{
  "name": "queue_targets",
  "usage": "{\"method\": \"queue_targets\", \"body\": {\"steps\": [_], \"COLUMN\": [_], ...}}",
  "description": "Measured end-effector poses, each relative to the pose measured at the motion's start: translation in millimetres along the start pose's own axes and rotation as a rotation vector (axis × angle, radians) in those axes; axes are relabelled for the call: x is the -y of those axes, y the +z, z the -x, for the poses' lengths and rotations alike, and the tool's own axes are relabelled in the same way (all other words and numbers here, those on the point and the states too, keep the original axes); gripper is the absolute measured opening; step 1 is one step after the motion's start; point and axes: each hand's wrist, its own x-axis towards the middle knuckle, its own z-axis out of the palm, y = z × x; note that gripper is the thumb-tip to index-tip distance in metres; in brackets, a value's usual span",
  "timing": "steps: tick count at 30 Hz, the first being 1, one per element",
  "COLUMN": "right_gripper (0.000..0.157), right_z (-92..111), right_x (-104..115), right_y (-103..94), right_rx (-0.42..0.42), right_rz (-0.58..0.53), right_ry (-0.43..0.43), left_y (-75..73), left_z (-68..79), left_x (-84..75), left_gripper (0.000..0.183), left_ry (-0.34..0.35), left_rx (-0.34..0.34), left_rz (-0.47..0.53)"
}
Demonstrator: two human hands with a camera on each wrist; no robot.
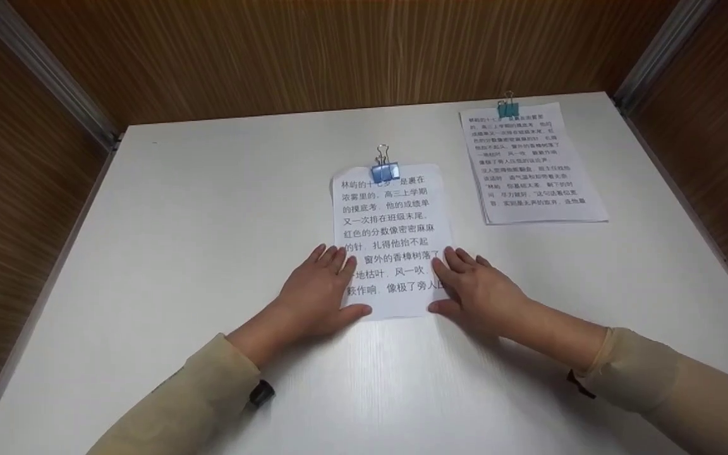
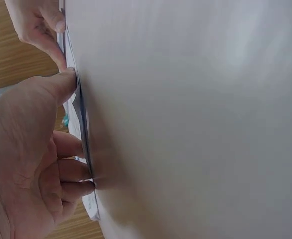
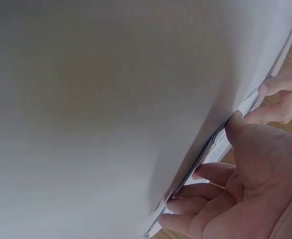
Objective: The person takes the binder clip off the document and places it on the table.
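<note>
In the head view, a sheaf of printed pages (image 1: 392,308) lies on the white table, with a blue binder clip (image 1: 385,172) on its top edge. My left hand (image 1: 316,291) rests along the lower left edge of the pages, its thumb near the bottom corner. On the opposite side my right hand (image 1: 484,296) touches the right edge, fingers extended and thumb at the lower corner. Both wrist views show thumb and fingertips touching the sheaf's edge, the left hand (image 2: 29,139) and the right hand (image 3: 250,184) alike. The palms are off the tabletop.
A second printed sheaf (image 1: 528,170) with a teal binder clip (image 1: 508,110) lies at the table's back right. Wood-grain panels (image 1: 313,57) stand behind and beside the white table (image 1: 212,208). Metal posts (image 1: 54,69) rise at the back corners.
</note>
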Motion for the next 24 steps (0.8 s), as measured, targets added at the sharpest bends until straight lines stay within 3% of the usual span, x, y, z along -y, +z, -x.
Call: {"method": "queue_targets", "body": {"steps": [8, 15, 24], "right_gripper": [0.077, 0.078, 0.081], "right_z": [13, 23, 24], "right_x": [9, 13, 8], "right_y": [3.7, 8.2, 5.0], "right_rx": [-0.02, -0.028, -0.008], "right_rz": [-0.023, -0.07, -0.151], "right_ry": [0.0, 0.017, 0.052], "left_y": [1.4, 3.5, 4.5], "left_z": [13.9, 22.4, 23.1], "left_x": [-7.4, -10.8, -12.3], "left_gripper": [0.092, 0.093, 0.094], "left_ry": [0.024, 0.003, -0.024], "left_rx": [-0.008, -0.006, -0.002], "left_rz": [0.015, 0.093, 0.131]}}
